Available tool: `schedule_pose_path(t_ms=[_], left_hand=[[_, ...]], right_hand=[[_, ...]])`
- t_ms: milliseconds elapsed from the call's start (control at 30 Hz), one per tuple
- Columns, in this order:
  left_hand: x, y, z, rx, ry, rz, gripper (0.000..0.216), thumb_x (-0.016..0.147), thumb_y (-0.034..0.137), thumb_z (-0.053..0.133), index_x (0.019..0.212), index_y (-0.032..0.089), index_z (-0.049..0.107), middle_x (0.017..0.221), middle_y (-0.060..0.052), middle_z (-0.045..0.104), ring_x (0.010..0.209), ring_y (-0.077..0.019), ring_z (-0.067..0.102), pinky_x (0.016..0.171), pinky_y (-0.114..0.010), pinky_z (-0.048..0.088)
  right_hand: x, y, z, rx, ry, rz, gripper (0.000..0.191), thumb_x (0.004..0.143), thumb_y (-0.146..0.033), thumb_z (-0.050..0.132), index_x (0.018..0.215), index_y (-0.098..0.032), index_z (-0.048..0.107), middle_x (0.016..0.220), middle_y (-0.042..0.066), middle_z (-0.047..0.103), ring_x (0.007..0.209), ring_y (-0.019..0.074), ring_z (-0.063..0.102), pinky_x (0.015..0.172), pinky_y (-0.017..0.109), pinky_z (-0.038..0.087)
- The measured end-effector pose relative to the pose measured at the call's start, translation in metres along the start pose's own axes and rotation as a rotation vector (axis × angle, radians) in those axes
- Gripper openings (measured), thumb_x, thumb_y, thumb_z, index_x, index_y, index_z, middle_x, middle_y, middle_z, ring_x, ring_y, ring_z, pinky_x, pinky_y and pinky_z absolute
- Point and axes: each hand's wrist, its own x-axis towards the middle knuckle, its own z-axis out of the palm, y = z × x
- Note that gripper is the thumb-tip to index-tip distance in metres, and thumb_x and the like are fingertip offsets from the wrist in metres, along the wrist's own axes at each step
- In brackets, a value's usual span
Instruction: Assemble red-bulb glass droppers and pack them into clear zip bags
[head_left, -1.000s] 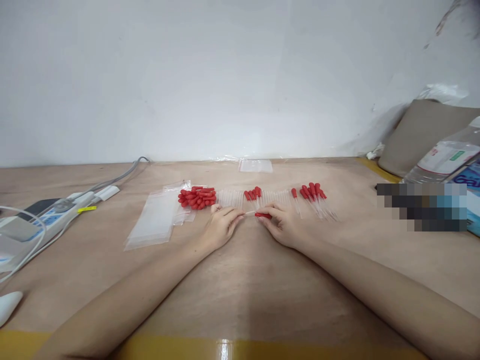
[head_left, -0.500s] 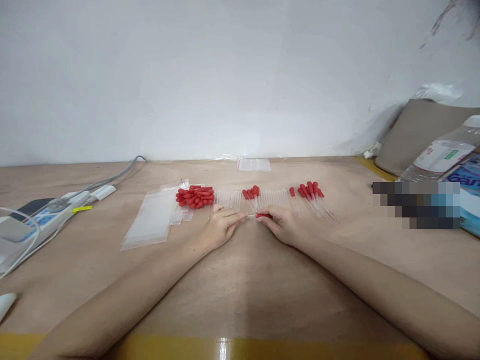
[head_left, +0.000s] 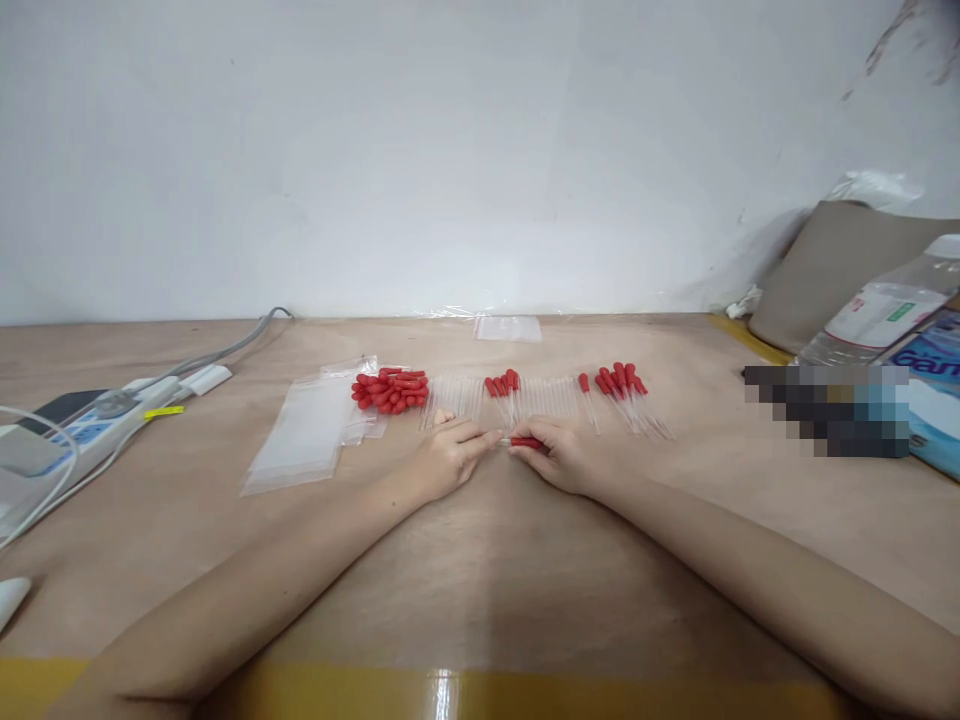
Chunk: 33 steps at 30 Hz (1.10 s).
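Observation:
My left hand is closed, pinching a clear glass dropper tube whose far end is hidden in the fingers. Between the fingers of my right hand is a red rubber bulb, lined up with the tube and meeting its end. Just behind the hands lie two rows of bare glass tubes, with several bulb-topped droppers between the rows. A heap of loose red bulbs rests beyond my left hand. More droppers with red bulbs lie beyond my right hand.
Clear plastic bags lie left of the bulbs, and another small bag is by the wall. A power strip with cables occupies the left side. At right are a plastic bottle, a grey-brown container and a blue package.
Both hands have come slightly nearer to me, and less of the glass tube shows between them. The rows and heaps behind stay as they were.

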Motion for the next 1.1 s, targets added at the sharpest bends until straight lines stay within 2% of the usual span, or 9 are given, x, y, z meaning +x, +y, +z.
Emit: schedule_pose_path(t_ms=[300,400,467,600,700,800,867,967,1100], left_hand=[[0.003,0.003,0.003,-0.043,-0.063,-0.062,0.027,0.088,0.016,0.038,0.103,0.020,0.060,0.081,-0.004,0.065,0.069,-0.0142,0.057,0.063,-0.030,0.032],[0.004,0.005,0.004,-0.075,-0.023,-0.137,0.024,0.089,0.021,0.040,0.103,0.019,0.060,0.083,-0.005,0.066,0.072,-0.0148,0.058,0.067,-0.030,0.035],[0.004,0.005,0.002,-0.111,0.005,-0.192,0.025,0.089,0.026,0.042,0.109,0.020,0.056,0.089,-0.005,0.066,0.077,-0.0156,0.059,0.072,-0.031,0.035],[0.004,0.004,-0.006,-0.176,0.028,-0.301,0.038,0.089,0.032,0.040,0.125,0.020,0.041,0.104,-0.007,0.063,0.094,-0.0185,0.056,0.083,-0.035,0.031],[0.004,0.001,-0.009,-0.178,0.045,-0.399,0.034,0.091,0.029,0.037,0.122,0.018,0.043,0.103,-0.006,0.062,0.094,-0.0178,0.055,0.082,-0.035,0.030],[0.005,0.001,-0.009,-0.149,0.020,-0.431,0.027,0.090,0.027,0.038,0.111,0.018,0.052,0.098,-0.005,0.063,0.090,-0.0168,0.054,0.081,-0.035,0.028],[0.006,0.002,-0.008,-0.120,-0.005,-0.419,0.023,0.090,0.028,0.040,0.101,0.019,0.058,0.095,-0.004,0.063,0.088,-0.0166,0.054,0.083,-0.036,0.027],[0.007,0.003,-0.007,-0.085,-0.017,-0.403,0.021,0.088,0.029,0.043,0.088,0.020,0.062,0.092,-0.003,0.064,0.085,-0.0163,0.054,0.083,-0.037,0.025],[0.005,0.002,-0.005,-0.064,-0.023,-0.407,0.018,0.085,0.029,0.047,0.084,0.021,0.063,0.090,-0.003,0.063,0.083,-0.0164,0.054,0.082,-0.037,0.026]], right_hand=[[0.004,-0.001,0.001,0.025,-0.038,0.010,0.013,0.082,-0.025,0.050,0.085,-0.017,0.059,0.077,0.005,0.063,0.071,0.0147,0.057,0.066,0.028,0.047],[0.008,0.001,0.000,0.137,-0.025,0.056,0.015,0.083,-0.026,0.050,0.085,-0.018,0.062,0.081,0.005,0.064,0.076,0.0146,0.058,0.070,0.029,0.047],[0.012,0.003,-0.003,0.248,0.002,0.093,0.015,0.082,-0.029,0.052,0.084,-0.019,0.062,0.085,0.005,0.064,0.080,0.0144,0.059,0.074,0.030,0.047],[0.022,0.009,-0.026,0.469,0.181,0.301,0.026,0.072,-0.039,0.061,0.087,-0.019,0.057,0.078,0.003,0.062,0.073,0.0137,0.059,0.069,0.030,0.048],[0.030,0.018,-0.058,0.523,0.283,0.465,0.033,0.066,-0.043,0.065,0.085,-0.018,0.053,0.073,0.002,0.062,0.067,0.0127,0.059,0.062,0.026,0.047],[0.036,0.035,-0.089,0.230,0.316,0.717,0.031,0.072,-0.042,0.058,0.090,-0.017,0.056,0.073,0.004,0.064,0.052,0.0107,0.054,0.049,0.023,0.041],[0.037,0.048,-0.098,-0.069,0.266,0.827,0.027,0.072,-0.039,0.058,0.086,-0.016,0.059,0.072,0.005,0.065,0.053,0.0122,0.055,0.050,0.024,0.040],[0.038,0.066,-0.092,-0.410,0.119,0.890,0.022,0.070,-0.035,0.057,0.082,-0.017,0.062,0.078,0.008,0.066,0.069,0.0188,0.060,0.058,0.027,0.042],[0.036,0.075,-0.073,-0.625,0.013,0.919,0.027,0.073,-0.034,0.052,0.089,-0.015,0.063,0.090,0.014,0.065,0.087,0.0260,0.059,0.065,0.031,0.043]])
